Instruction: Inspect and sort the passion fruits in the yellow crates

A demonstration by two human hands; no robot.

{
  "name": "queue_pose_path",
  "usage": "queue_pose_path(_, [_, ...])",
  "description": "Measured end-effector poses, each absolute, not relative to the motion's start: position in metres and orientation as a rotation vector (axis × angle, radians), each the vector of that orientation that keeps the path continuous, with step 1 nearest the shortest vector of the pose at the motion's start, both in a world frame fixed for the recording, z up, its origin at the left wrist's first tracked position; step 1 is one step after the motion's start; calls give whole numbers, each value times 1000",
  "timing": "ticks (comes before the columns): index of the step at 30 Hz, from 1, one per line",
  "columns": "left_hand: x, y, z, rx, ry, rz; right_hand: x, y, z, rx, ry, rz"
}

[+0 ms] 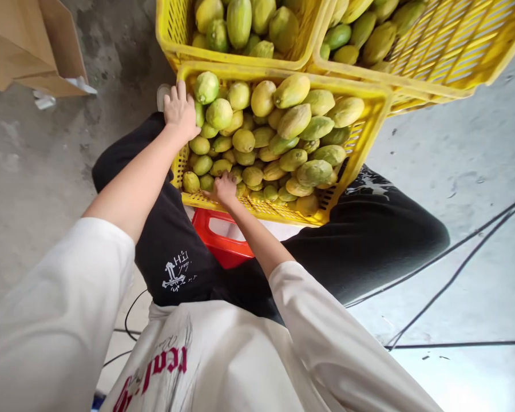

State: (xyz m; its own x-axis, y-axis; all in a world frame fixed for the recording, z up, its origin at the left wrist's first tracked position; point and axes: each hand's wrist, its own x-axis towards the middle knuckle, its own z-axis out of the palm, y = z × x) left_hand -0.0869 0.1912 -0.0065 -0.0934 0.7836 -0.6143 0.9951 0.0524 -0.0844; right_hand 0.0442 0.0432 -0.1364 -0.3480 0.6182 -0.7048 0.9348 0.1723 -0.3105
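Directly before me, a yellow plastic crate [371,134] full of green-yellow papayas [295,121] sits between my knees. My left hand [181,111] is closed over its left rim, with the thumb toward the inside, beside a pale green papaya [219,113]. At the near rim, left of the middle, my right hand [224,189] grips the edge; its curled fingertips are partly hidden near small papayas, so I cannot tell whether they touch any.
Two more yellow crates with papayas, one at the back [236,57] and one at back right [476,86], adjoin the far side. A red plastic stool [227,252] shows under the near edge. An open cardboard box [30,46] lies far left. Black cables [463,260] cross at right.
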Motion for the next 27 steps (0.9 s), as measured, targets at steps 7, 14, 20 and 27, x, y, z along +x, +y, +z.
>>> queue_pose_path(7, [-96, 201, -26, 1725, 1954, -663, 34, 41, -140, 1572, 1921, -1084])
queue_pose_path(14, [-96, 200, -47, 1775, 1956, -649, 36, 43, -138, 1635, 1872, -1114])
queue_pose_path(20, [-95, 198, -52, 1884, 1881, -675, 42, 41, -141, 1685, 1862, -1216])
queue_pose_path(27, [-78, 195, -11, 1753, 1698, -1019, 73, 62, -130, 1687, 1764, -1639])
